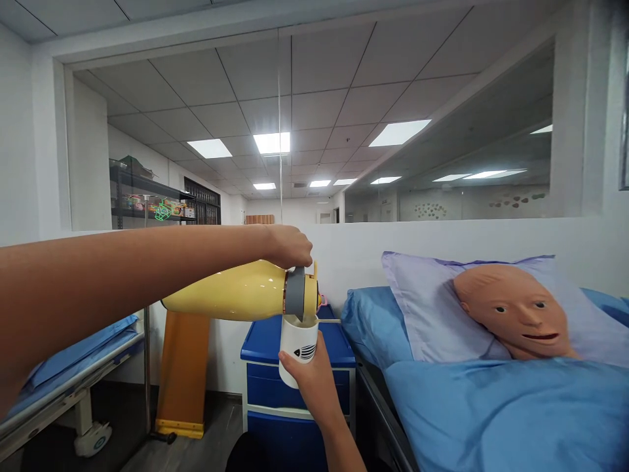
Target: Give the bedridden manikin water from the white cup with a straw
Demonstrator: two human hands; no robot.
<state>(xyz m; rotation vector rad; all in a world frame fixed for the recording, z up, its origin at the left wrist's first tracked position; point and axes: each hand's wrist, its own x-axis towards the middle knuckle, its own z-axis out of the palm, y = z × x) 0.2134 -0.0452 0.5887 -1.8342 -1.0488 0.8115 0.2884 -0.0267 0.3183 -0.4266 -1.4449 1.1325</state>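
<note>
My left hand point(289, 246) is closed around the handle at the grey collar of a yellow thermos jug point(236, 292). The jug lies tipped almost level, its spout end pointing right and down over the mouth of a white cup point(296, 347). My right hand point(314, 377) grips that cup from below and the right side, thumb across its front near a black printed mark. The cup leans slightly, and its rim meets or nearly meets the jug's spout. Whether liquid is flowing cannot be made out. My left forearm covers the jug's upper side.
Below the cup stands a blue bedside cabinet point(299, 419). On the right, a manikin head point(515, 311) rests on a lilac pillow point(417, 308) above a blue quilt point(511, 413). Another bed point(88, 354), a metal pole point(147, 367) and an orange board point(181, 373) are at the left.
</note>
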